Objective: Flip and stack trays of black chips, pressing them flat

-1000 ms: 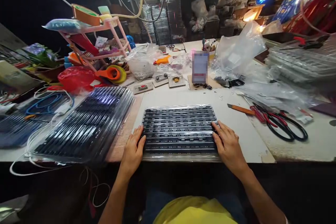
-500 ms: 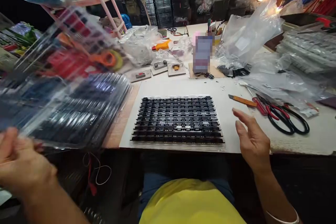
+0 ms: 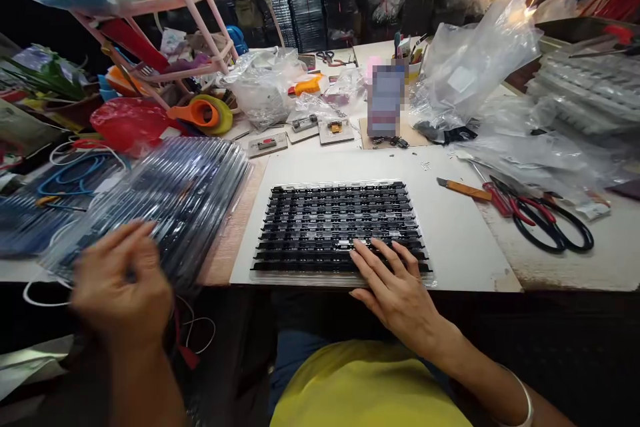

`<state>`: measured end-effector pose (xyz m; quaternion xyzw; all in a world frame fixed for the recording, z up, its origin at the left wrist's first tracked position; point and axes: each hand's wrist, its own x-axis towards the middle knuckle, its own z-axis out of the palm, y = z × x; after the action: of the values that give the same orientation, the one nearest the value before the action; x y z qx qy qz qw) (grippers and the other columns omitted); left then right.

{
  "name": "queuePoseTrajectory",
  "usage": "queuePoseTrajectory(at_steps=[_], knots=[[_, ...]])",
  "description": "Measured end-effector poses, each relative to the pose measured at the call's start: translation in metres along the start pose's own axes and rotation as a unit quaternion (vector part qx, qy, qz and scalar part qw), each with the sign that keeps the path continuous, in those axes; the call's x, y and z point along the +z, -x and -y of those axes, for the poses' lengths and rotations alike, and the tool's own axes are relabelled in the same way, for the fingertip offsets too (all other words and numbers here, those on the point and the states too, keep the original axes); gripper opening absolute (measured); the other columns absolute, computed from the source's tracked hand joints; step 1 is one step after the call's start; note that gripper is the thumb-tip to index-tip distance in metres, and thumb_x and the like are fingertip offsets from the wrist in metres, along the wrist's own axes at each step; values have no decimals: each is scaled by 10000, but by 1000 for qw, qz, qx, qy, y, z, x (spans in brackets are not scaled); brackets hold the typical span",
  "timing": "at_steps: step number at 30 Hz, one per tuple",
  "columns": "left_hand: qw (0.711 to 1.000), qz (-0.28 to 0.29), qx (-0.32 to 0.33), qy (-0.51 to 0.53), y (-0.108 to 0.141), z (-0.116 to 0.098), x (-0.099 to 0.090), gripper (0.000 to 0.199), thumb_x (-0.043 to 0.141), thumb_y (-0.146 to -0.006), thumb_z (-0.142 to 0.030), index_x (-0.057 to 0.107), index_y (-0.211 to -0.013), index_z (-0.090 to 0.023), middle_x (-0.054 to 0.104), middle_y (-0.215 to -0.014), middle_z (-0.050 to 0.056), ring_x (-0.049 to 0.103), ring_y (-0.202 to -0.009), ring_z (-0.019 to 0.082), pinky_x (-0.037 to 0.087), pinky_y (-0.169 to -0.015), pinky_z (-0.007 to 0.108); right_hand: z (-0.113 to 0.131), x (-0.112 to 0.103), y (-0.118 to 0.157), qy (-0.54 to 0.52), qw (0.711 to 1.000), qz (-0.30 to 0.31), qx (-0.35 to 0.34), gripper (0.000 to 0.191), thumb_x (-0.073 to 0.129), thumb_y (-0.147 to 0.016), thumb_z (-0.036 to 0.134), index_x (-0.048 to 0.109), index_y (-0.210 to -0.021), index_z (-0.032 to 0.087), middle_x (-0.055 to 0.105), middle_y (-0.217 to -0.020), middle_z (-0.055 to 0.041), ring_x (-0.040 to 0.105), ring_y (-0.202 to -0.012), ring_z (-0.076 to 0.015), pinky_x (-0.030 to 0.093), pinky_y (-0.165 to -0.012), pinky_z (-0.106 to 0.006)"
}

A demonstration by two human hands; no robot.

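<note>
A clear tray filled with rows of small black parts lies on a white board in front of me. My right hand rests with its fingers spread on the tray's lower right part. At the left, my left hand is blurred, its fingers curled, in front of a stack of clear plastic trays. Whether it holds anything cannot be made out.
Black-handled scissors, red pliers, a screwdriver and an orange cutter lie at the right. Behind are plastic bags, a phone and a pink rack.
My right hand has moved left onto the black parts. My left hand has moved right, and the blurred clear sheet or tray that was raised over the left side is no longer up there.
</note>
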<state>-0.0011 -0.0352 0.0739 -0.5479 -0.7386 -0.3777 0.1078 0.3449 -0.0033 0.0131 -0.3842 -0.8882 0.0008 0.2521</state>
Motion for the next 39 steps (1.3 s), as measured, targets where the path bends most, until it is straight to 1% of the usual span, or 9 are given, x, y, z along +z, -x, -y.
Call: queuePoseTrajectory(at_steps=[2, 5, 12, 16, 21, 26, 30, 35, 39], knots=[[996, -14, 86, 7, -2, -20, 22, 271, 481, -910, -302, 611, -1142, -252, 592, -1211, -8, 538, -1139, 226, 395, -1034, 448, 1, 4, 2, 8, 1000, 3, 13, 411, 426, -960, 380, 511, -1283, 140, 486, -1366, -61, 452, -1213, -290, 266, -1017, -482], [988, 37, 148, 40, -9, -31, 48, 262, 497, -905, -286, 642, -1098, -185, 635, -1132, 60, 565, -1083, 205, 427, -996, 406, 1, 4, 4, 8, 1000, -4, 17, 398, 415, -964, 385, 532, -1262, 149, 505, -1348, -51, 471, -1191, -280, 265, -1010, -478], [986, 92, 122, 68, -29, -22, 77, 338, 427, -930, -343, 628, -1129, -158, 624, -1146, 89, 561, -1090, 197, 415, -996, 357, 10, 11, -8, -13, 1000, -15, 4, 415, 437, -952, 412, 518, -1276, 165, 488, -1365, -43, 448, -1213, -274, 242, -1027, -469], [979, 155, 131, 31, -41, -16, 105, 442, 353, -946, -400, 608, -1170, -116, 602, -1176, 126, 531, -1128, 218, 393, -1012, 379, 13, 14, -13, -34, 999, -29, -2, 391, 448, -950, 394, 527, -1257, 165, 546, -1311, -55, 485, -1169, -277, 253, -1011, -473], [965, 214, 154, -1, -48, -10, 139, 510, 352, -929, -479, 573, -1242, -142, 533, -1268, 144, 475, -1193, 262, 365, -1026, 425, -14, -4, -8, -57, 993, -95, 38, 323, 465, -953, 281, 511, -1251, 166, 589, -1252, -92, 513, -1133, -263, 295, -963, -462], [961, 225, 164, -2, -48, -6, 144, 576, 298, -921, -540, 619, -1191, -146, 501, -1288, 148, 448, -1210, 285, 343, -1037, 447, -62, -15, 19, -33, 968, -173, 178, 281, 466, -942, 257, 556, -1202, 201, 617, -1180, -99, 554, -1072, -252, 333, -935, -438], [957, 234, 170, -3, -50, -7, 140, 636, 278, -908, -577, 617, -1189, -117, 484, -1305, 167, 433, -1224, 291, 325, -1052, 447, -83, -11, 37, -51, 947, -193, 252, 280, 447, -945, 303, 598, -1154, 195, 632, -1128, -101, 564, -1053, -248, 367, -924, -416], [955, 259, 148, -3, -50, -13, 138, 601, 272, -930, -535, 466, -1338, -139, 424, -1386, 147, 374, -1292, 258, 282, -1081, 438, -85, -6, 40, -64, 938, -203, 272, 286, 440, -944, 317, 610, -1131, 182, 640, -1092, -106, 573, -1036, -248, 386, -912, -407], [953, 259, 158, -18, -48, -11, 137, 541, 290, -934, -514, 557, -1259, -174, 414, -1398, 135, 368, -1298, 256, 280, -1079, 449, -83, -4, 41, -46, 943, -198, 262, 278, 440, -944, 304, 606, -1128, 175, 645, -1065, -113, 581, -1000, -257, 385, -889, -416]])
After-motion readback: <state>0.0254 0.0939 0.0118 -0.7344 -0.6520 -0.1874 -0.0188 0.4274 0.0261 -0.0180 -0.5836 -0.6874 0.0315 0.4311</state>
